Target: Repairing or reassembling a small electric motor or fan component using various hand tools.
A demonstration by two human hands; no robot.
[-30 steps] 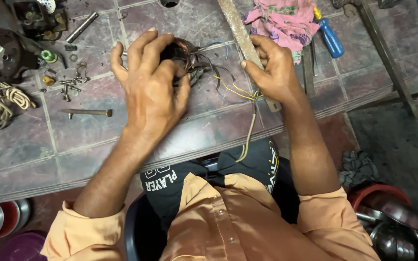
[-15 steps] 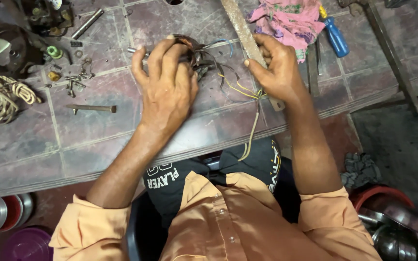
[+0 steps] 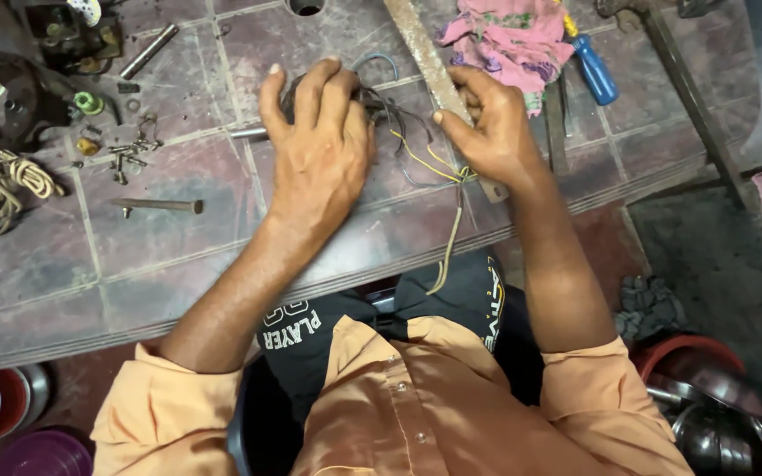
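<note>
On tiled bench, left hand (image 3: 319, 150) is cupping dark wired part (image 3: 372, 97), fingers curled over it; right hand (image 3: 487, 132) is pinching its wires (image 3: 425, 159). Wires looking loose, untidy; screws (image 3: 125, 154) lying unused nearby.

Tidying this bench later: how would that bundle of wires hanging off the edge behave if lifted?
Probably floppy: the wire bundle droops limply over the table edge. Likely light, being thin strands. It may snag, since its upper end tangles under the left hand.

Left hand (image 3: 319, 145) spread flat over a dark wired part (image 3: 372, 97) near the counter's (image 3: 178, 264) far edge. Right hand (image 3: 487, 123) pinches its wires (image 3: 434, 167); one strand hangs over the near edge.
</note>
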